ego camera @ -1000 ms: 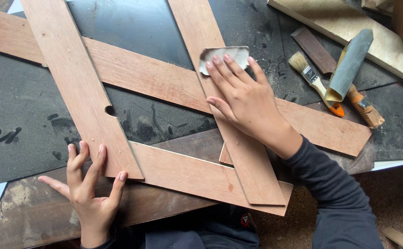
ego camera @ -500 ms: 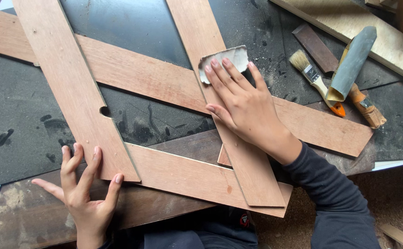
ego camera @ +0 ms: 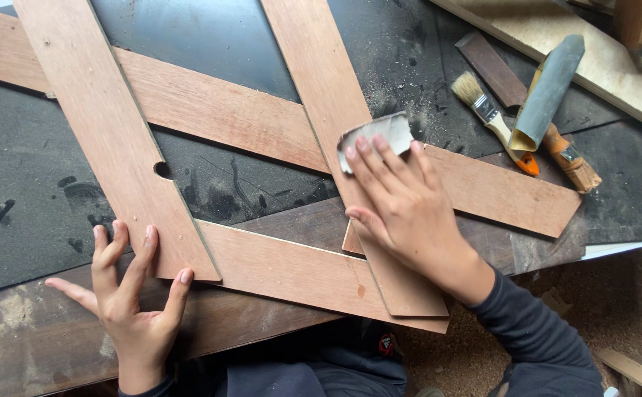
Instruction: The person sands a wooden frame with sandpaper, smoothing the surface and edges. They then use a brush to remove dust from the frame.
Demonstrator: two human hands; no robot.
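A frame of crossed reddish-brown wooden slats point(ego camera: 247, 121) lies flat on a dark work surface point(ego camera: 34, 184). My right hand point(ego camera: 402, 209) presses a small piece of grey sandpaper point(ego camera: 376, 136) onto the right slanted slat, fingers flat over it. My left hand point(ego camera: 133, 301) rests spread at the lower end of the left slat point(ego camera: 115, 140), fingertips pushing down on its bottom edge. That slat has a half-round notch on its right edge.
Two paintbrushes point(ego camera: 493, 121) with orange handles lie at the right, one partly under a rolled grey sheet of sandpaper point(ego camera: 549, 92). A pale wooden plank point(ego camera: 600, 62) runs along the top right. Sawdust covers the floor point(ego camera: 629, 301) at the lower right.
My right hand has slid the sandpaper slightly down along the slat. The left hand keeps its place on the left slat's end.
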